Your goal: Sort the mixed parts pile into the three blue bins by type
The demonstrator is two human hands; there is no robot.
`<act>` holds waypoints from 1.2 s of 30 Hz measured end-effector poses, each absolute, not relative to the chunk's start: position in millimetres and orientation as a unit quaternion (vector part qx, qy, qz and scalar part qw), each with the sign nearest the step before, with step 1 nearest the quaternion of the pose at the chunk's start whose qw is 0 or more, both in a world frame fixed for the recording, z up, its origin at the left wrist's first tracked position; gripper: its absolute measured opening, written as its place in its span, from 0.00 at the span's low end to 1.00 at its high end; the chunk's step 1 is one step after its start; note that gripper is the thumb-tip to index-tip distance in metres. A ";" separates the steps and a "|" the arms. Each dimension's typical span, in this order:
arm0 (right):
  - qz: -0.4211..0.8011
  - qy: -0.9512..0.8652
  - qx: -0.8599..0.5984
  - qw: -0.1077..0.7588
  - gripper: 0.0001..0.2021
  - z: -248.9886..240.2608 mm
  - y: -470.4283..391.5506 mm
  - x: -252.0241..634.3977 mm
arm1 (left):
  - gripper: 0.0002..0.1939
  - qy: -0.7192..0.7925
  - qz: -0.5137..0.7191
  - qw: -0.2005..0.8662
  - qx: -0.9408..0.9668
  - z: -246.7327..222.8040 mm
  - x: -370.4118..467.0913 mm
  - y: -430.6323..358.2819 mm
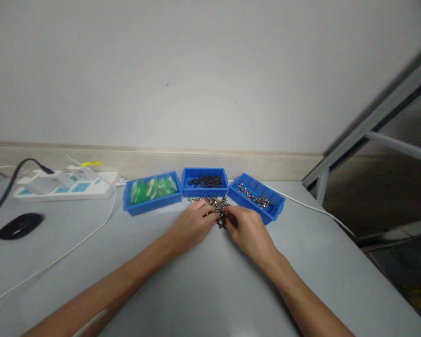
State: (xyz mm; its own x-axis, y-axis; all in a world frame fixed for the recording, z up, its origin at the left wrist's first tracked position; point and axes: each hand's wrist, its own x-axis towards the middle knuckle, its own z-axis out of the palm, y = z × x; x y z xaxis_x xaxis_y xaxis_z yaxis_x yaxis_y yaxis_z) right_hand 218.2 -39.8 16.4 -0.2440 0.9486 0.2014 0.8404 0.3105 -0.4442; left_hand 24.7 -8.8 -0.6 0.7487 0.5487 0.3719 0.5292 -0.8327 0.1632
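A loose pile of small metal screws [214, 202], dark and shiny ones mixed, lies on the grey table in front of the middle blue bin. My left hand [192, 223] rests at the pile's left side, its fingers bent and closed among the screws. From the right, my right hand [250, 230] reaches into the same pile with thumb and forefinger curled together at its edge. Whatever is between the fingertips of either hand is too small or hidden to make out.
Behind the pile stand a blue bin [152, 209] of green plastic packets, a blue bin [204, 171] of black screws and an angled blue bin [279, 211] of shiny screws. At left are a white power strip [107, 191], cables and a black oval object [20, 226].
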 end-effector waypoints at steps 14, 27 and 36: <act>0.493 -0.561 -0.488 0.451 0.17 23.6 -27.0 233.5 | 0.09 0.332 0.346 0.182 0.858 8.8 13.7 -9.4; 0.611 -0.493 -0.421 0.455 0.20 23.5 -29.7 226.4 | 0.05 0.297 0.416 0.336 0.791 28.4 7.7 -5.2; 0.231 -0.713 -0.558 0.357 0.09 16.0 -30.9 227.7 | 0.11 0.459 0.527 0.308 0.645 26.3 8.6 25.2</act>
State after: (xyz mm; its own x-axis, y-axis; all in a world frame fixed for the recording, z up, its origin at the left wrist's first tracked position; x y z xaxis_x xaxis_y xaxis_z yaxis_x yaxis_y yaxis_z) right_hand 227.7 -30.9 16.0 -0.1219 0.9601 0.2516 0.6304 0.2707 -0.7275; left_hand 8.6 25.2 26.3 0.0224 0.9173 0.3975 0.2673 -0.3886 0.8818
